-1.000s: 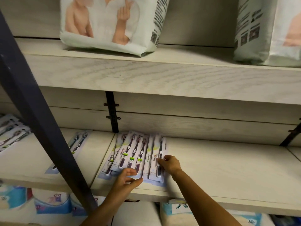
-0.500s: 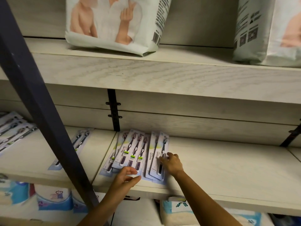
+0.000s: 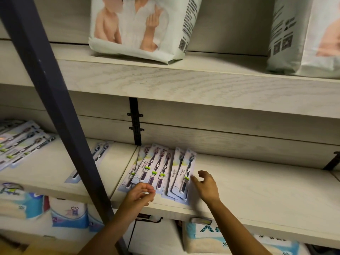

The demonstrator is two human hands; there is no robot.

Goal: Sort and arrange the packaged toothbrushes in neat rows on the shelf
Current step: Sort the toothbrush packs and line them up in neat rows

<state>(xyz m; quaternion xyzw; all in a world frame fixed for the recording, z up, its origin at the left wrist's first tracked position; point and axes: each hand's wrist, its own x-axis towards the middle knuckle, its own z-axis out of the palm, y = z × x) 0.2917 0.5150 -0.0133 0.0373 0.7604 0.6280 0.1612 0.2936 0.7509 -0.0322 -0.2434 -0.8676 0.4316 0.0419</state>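
Several packaged toothbrushes lie fanned out on the pale wooden shelf (image 3: 257, 188). The left cluster of packs (image 3: 152, 168) overlaps itself; a right pair of packs (image 3: 182, 173) lies beside it. My left hand (image 3: 138, 195) hovers at the near end of the left cluster, fingers curled, holding nothing. My right hand (image 3: 206, 184) sits just right of the right pair, fingers spread, fingertips at the edge of the outer pack. One single pack (image 3: 92, 161) lies on the shelf section to the left, partly hidden by a dark post (image 3: 55, 111).
More toothbrush packs (image 3: 20, 142) are spread at the far left. Two large white bags (image 3: 143, 28) (image 3: 303, 37) stand on the shelf above. Blue-and-white soft packages (image 3: 70, 214) fill the shelf below. A black bracket (image 3: 135, 124) is fixed to the back wall.
My right hand has slid off the right pair of packs to their right side. My left hand has curled its fingers at the near end of the left cluster. The view has shifted left.
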